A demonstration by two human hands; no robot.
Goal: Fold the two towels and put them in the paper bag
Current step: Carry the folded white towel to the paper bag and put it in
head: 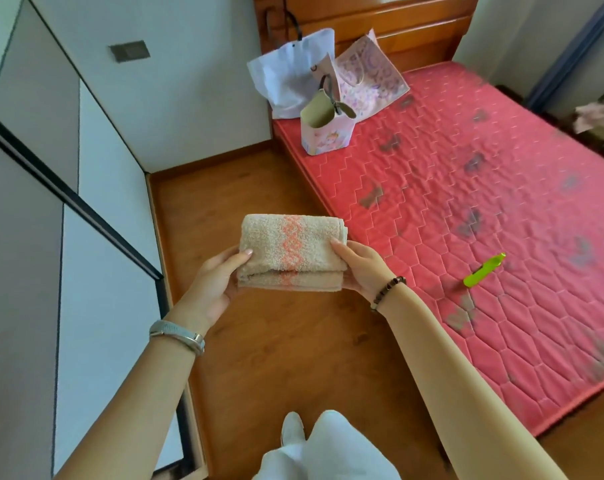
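Observation:
A stack of folded beige towels (290, 252) with an orange diamond band is held in the air over the wooden floor, beside the bed. My left hand (215, 282) grips its left end and my right hand (361, 266) grips its right end, thumbs on top. Two folded layers show at the near edge. A small pink paper bag (323, 135) stands open on the far left corner of the red mattress, with a beige rolled item (319, 110) sticking out of its top.
A white bag (286, 77) and a larger pink patterned bag (373, 74) lean against the wooden headboard. A green clip-like object (484, 270) lies on the mattress (466, 202) to my right. White wardrobe doors (86, 202) line the left side. My legs are below.

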